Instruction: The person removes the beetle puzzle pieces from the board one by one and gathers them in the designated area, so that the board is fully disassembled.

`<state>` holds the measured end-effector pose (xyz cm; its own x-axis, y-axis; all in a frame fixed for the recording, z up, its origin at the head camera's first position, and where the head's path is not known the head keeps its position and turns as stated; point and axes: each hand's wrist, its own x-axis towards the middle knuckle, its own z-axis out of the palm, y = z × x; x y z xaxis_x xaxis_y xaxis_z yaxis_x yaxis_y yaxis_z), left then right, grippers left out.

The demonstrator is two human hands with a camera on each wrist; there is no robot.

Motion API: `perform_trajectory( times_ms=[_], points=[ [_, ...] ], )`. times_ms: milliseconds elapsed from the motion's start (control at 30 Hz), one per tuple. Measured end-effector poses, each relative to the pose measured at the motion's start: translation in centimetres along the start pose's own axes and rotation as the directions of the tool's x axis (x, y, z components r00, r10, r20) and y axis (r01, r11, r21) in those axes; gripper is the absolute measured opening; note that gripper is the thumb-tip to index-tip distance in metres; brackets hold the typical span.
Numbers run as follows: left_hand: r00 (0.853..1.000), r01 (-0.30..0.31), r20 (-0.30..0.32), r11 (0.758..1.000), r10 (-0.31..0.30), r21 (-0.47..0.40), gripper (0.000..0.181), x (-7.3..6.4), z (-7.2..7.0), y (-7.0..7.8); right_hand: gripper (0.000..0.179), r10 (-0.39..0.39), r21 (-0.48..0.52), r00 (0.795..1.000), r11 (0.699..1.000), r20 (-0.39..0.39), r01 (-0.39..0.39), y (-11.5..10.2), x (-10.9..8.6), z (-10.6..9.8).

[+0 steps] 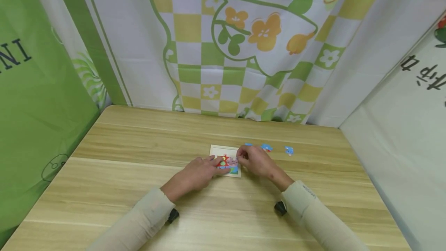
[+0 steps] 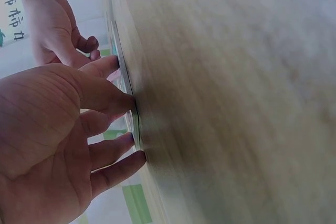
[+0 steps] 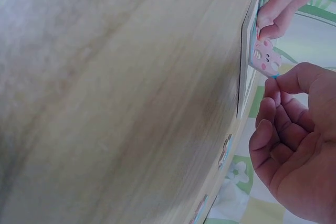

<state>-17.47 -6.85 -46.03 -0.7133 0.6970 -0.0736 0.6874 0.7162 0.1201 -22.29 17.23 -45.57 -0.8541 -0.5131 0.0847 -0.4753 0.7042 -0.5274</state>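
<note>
head view, "cky" curtain, right hand pinching piece

Bright, even head view, dimmer wrist views (tabletop blurry up close)

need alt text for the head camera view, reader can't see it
A person's left hand rests on a small puzzle tray while the right hand pinches a pink piece at the tray's right side. Loose blue pieces lie near the right hand on a wooden table, with a patterned curtain behind.
</note>
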Motion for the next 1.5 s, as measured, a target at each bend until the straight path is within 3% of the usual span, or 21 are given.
perform_trajectory(
  times_ms=[300, 633, 1067, 1300, 1500],
  points=[
    [1.0, -0.019, 0.01, 0.998, 0.018, 0.057, 0.064, -0.1, 0.3, 0.1, 0.01, -0.013, 0.039, 1.0, 0.999, -0.001, 0.013, 0.2, 0.0, 0.1],
    [1.0, -0.015, 0.019, 0.998, 0.014, 0.059, 0.06, 0.0, 0.4, 0.3, 0.01, -0.019, 0.026, 1.0, 0.999, -0.001, 0.019, 0.1, 0.0, 0.0],
    [1.0, 0.004, 0.029, 1.0, -0.005, 0.026, 0.06, 0.2, 0.3, 0.4, 0.008, 0.059, 0.075, 0.998, 0.996, -0.024, -0.057, 0.5, 0.4, 0.6],
    [1.0, -0.002, 0.014, 1.0, 0.001, 0.025, 0.062, 0.2, 0.4, 0.3, 0.009, 0.143, 0.115, 0.989, 0.984, -0.03, -0.139, 0.3, 0.3, 0.2],
    [1.0, -0.01, 0.001, 0.999, 0.01, 0.032, 0.063, 0.3, 0.4, 0.1, 0.009, 0.125, 0.118, 0.992, 0.986, -0.033, -0.121, 0.0, 0.0, -0.7]
  ],
)
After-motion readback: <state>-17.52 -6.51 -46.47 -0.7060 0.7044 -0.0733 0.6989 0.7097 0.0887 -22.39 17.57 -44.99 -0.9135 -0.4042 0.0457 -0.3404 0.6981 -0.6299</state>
